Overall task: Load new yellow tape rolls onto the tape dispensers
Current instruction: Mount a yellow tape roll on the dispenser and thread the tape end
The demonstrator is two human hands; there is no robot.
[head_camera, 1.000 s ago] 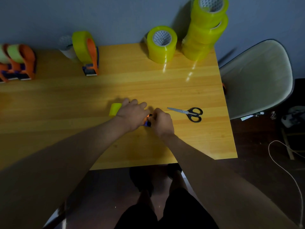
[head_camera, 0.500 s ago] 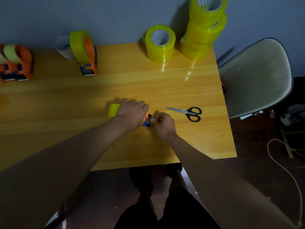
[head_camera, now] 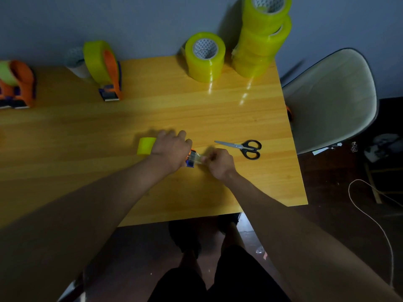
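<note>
An orange and blue tape dispenser (head_camera: 190, 160) lies on the wooden table (head_camera: 196, 110) with a yellow tape roll (head_camera: 145, 146) on it. My left hand (head_camera: 172, 149) grips the dispenser from above and hides most of it. My right hand (head_camera: 219, 162) pinches the clear free end of the tape (head_camera: 197, 157), stretched a short way out of the dispenser's mouth. Two loaded dispensers stand at the back: one (head_camera: 104, 70) left of centre and one (head_camera: 16, 83) at the far left edge. A single yellow roll (head_camera: 205, 57) and a stack of yellow rolls (head_camera: 261, 38) stand against the wall.
Black-handled scissors (head_camera: 242, 147) lie just right of my right hand. A whitish empty tape core (head_camera: 75, 64) stands behind the centre-left dispenser. A beige chair (head_camera: 331, 99) stands off the table's right edge. A thin cord (head_camera: 370, 216) lies on the dark floor.
My right hand has moved slightly right, drawing the tape end out from the dispenser's mouth. My left hand stays on the dispenser.
</note>
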